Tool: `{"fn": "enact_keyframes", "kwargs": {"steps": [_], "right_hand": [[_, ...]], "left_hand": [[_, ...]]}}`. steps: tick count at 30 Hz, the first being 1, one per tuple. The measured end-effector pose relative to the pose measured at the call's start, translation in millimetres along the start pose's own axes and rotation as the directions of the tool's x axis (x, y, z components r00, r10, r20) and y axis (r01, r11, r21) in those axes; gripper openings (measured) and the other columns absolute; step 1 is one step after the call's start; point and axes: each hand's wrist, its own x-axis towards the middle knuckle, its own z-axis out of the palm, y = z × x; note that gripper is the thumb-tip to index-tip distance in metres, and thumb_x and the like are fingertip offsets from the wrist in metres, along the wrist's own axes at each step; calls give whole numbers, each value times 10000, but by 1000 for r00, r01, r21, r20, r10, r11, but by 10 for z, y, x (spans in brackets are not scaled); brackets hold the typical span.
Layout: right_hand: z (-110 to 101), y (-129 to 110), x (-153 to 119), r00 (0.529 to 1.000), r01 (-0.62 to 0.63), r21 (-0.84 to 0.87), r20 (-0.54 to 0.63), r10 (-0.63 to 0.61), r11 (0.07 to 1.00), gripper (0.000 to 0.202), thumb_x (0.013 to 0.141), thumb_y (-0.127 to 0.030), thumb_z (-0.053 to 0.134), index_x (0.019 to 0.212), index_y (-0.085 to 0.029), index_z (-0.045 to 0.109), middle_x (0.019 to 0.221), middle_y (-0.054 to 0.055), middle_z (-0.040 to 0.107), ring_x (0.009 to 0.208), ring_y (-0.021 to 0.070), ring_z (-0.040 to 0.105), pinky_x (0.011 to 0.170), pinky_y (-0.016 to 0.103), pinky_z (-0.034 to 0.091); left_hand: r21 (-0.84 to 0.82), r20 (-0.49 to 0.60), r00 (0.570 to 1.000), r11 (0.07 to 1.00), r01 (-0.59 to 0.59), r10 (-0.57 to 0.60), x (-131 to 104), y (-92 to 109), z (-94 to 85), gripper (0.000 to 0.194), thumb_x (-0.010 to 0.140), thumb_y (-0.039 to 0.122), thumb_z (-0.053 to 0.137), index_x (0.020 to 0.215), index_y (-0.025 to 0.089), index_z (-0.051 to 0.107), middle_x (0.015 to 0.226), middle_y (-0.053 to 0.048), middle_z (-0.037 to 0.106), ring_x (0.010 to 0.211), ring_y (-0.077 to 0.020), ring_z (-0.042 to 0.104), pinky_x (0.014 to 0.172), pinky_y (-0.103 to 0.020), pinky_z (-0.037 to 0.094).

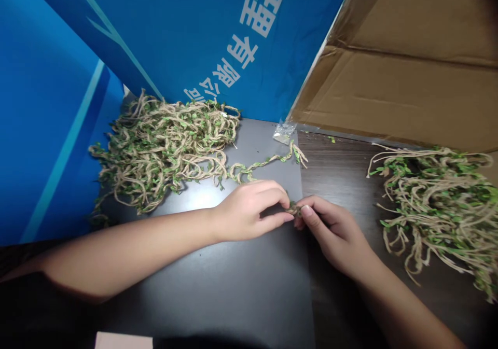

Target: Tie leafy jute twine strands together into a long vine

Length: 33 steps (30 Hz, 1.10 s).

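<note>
Near the right edge of the grey mat, my left hand (257, 209) and my right hand (334, 229) meet fingertip to fingertip. Both pinch a short bit of leafy twine (292, 209), brown with some green; most of it is hidden by the fingers. Just beyond my left hand lies a strand of jute twine braided with green leaves (268, 162), its loose ends pointing right. It runs out of a big tangled pile of leafy twine (167, 147) at the back left of the mat.
To the right, another heap of leafy twine (439, 209) rests on the dark wood table (338, 167). A small clear plastic bag (284, 133) lies by the blue panel (187, 32). Brown cardboard (408, 69) stands at the back right. A pale card (123, 340) shows at the front edge.
</note>
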Motion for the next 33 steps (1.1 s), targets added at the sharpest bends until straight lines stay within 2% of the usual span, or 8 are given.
{"fn": "enact_keyframes", "kwargs": {"steps": [5, 8, 9, 11, 14, 17, 24, 33], "right_hand": [[11, 30, 2, 1000, -18, -26, 20, 19, 1000, 329, 1098, -356, 478, 867, -202, 653, 758, 2, 653, 708, 123, 618, 663, 235, 488], [7, 51, -3, 996, 84, -215, 5, -85, 973, 173, 1080, -274, 515, 1004, -211, 657, 863, 20, 689, 779, 143, 634, 709, 266, 493], [0, 55, -7, 988, 145, -305, -8, -155, 941, 113, 1062, -234, 542, 1080, -213, 651, 929, 33, 703, 832, 155, 642, 751, 282, 499], [-22, 55, -13, 952, 264, -470, -11, -305, 842, 194, 1016, -156, 598, 1201, -208, 626, 1066, 66, 712, 956, 186, 641, 848, 322, 506], [-59, 49, -19, 899, 383, -597, 64, -434, 705, 276, 965, -101, 658, 1224, -190, 622, 1147, 95, 705, 1034, 220, 623, 911, 367, 503], [-74, 52, -20, 881, 418, -641, 116, -458, 643, 237, 960, -123, 689, 1184, -179, 631, 1110, 88, 717, 983, 222, 627, 868, 381, 501], [-53, 30, -12, 852, 451, -686, 139, -505, 571, 111, 960, -110, 696, 1056, -150, 656, 979, 64, 734, 877, 207, 618, 792, 385, 464], [-48, 37, -20, 850, 451, -687, 136, -509, 570, 102, 937, -106, 711, 991, -157, 642, 925, 43, 722, 828, 194, 601, 756, 380, 458]], "left_hand": [[6, 26, 999, 1000, -22, 22, 10, 1, -9, 126, 1043, 262, 603, 991, 170, 673, 1010, -88, 747, 984, -192, 701, 921, -340, 552], [22, 41, 999, 1000, -10, 9, 9, 1, -11, 151, 1054, 265, 579, 979, 175, 675, 981, -80, 741, 956, -191, 692, 919, -341, 545], [31, 40, 999, 1000, -5, 4, 8, 1, -11, 152, 1054, 266, 577, 976, 176, 672, 976, -79, 738, 950, -191, 689, 916, -339, 542], [52, 37, 999, 999, 4, -6, 5, 0, -9, 149, 1052, 263, 576, 976, 172, 666, 971, -79, 730, 942, -192, 681, 904, -332, 535], [81, 39, 999, 997, 9, -13, 3, 0, -8, 140, 1048, 249, 576, 984, 160, 663, 966, -78, 719, 929, -187, 666, 883, -322, 526], [98, 45, 999, 995, 0, -5, 4, 0, -8, 142, 1050, 240, 574, 987, 149, 663, 962, -73, 714, 915, -179, 652, 865, -314, 517], [129, 50, 998, 991, -38, 31, 7, -13, -2, 165, 1054, 227, 573, 964, 130, 671, 940, -66, 707, 903, -178, 624, 859, -319, 494], [122, 77, 997, 993, 6, -16, 6, -15, 5, 166, 1055, 260, 569, 969, 149, 657, 944, -65, 697, 917, -187, 607, 870, -329, 479]]}}
